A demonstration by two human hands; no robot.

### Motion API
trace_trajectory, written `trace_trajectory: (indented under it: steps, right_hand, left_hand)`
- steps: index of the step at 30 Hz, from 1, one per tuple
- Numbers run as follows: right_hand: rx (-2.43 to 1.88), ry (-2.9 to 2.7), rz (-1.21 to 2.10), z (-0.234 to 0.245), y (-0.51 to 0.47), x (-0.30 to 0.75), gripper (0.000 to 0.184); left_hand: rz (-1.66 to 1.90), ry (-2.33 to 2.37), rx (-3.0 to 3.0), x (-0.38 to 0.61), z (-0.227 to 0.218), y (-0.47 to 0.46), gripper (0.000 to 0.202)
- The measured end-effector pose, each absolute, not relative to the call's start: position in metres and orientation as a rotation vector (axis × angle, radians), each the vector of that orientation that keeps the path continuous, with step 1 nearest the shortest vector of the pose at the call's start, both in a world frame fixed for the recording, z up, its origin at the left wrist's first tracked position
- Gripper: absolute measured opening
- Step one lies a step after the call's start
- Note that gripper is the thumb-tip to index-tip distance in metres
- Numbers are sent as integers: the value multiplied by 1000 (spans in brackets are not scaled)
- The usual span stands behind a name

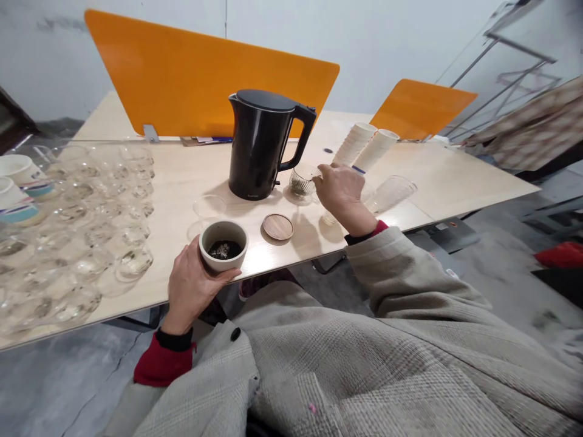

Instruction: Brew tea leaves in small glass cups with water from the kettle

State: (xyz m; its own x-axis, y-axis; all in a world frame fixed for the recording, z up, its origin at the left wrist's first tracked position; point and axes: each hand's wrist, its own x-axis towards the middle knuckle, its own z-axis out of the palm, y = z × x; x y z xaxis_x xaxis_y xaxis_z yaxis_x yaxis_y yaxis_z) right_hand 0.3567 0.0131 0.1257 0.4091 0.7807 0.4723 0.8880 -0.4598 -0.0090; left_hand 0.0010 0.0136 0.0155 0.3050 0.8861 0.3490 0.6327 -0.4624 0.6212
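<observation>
My left hand (194,282) is wrapped round a pale ceramic jar (223,262), tilted so its open mouth faces me. Dark loose tea leaves (225,249) with a paler patch lie inside. Over the table, my right hand (339,189) is closed in a pinch at the rim of a small ribbed glass cup (301,183). Greenish leaves show low in that cup; whatever the fingers hold is too small to make out. A round wooden lid (277,227) lies flat between my hands. Behind it stands a black electric kettle (262,145), its handle pointing right.
Many clear glass cups (91,230) crowd the table's left side, with paper cups (20,200) among them. Two stacks of white paper cups (364,145) and a tipped clear stack (394,193) lie on the right. Orange partitions (200,79) rise along the back.
</observation>
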Motion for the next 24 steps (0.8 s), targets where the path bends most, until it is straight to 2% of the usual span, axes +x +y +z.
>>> trace_trajectory:
  steps: [2,4,10,15,20,24]
  right_hand:
    - [-2209,-1516,-706,120,-5,344,32]
    - [-2063,-1633,-680,109,-21,328,39]
    - [-2062,-2107,-95,54,-32,298,70]
    - [-1965,-2011,-56,25,-24,306,63]
    - [-1701,-1793,19,46,-31,298,69]
    - [-1396,-1913,25,82,-45,265,69]
  left_hand:
    - [944,1360,2215,1,16,14,93]
    - [935,1366,2226,1,16,14,95]
    - [942,1356,2296,1,13,11,98]
    - [1054,1304,2332,8,5,4,99]
    - [1081,1243,2350,20,1,-4,97]
    - [1096,1258,2344,29,-2,-9,100]
